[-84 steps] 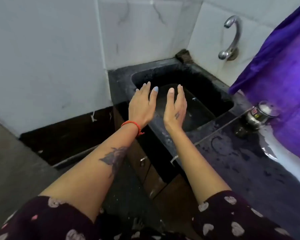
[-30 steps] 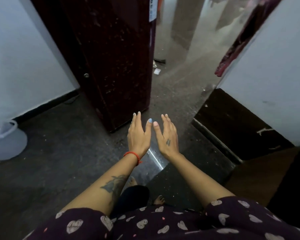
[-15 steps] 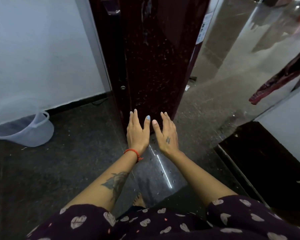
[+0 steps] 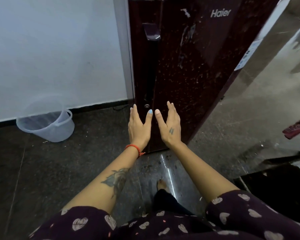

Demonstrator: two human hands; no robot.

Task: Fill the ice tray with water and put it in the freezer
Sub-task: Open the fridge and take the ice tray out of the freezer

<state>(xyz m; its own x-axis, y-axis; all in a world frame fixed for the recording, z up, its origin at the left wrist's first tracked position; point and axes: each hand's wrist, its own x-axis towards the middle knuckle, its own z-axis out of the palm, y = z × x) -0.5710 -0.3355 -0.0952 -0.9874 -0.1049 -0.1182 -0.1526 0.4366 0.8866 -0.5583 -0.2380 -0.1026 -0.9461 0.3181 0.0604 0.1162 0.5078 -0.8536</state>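
A dark maroon fridge point(image 4: 194, 70) stands straight ahead with its door closed. A recessed handle point(image 4: 151, 33) runs down the door's left side, and a small lock point(image 4: 147, 106) sits lower on that strip. My left hand point(image 4: 139, 127) and my right hand point(image 4: 169, 126) are held out side by side in front of the lower door, fingers straight, holding nothing. Neither hand touches the fridge. No ice tray is in view.
A translucent plastic bucket point(image 4: 47, 125) stands on the dark floor at the left, against the white wall point(image 4: 55, 49). A shiny floor passage point(image 4: 260, 94) opens to the right of the fridge. A dark cabinet edge point(image 4: 274, 184) sits at the lower right.
The view has swung from the sink round to the fridge and come closer to it. Both hands stay raised and empty, now level with the door's lower part.
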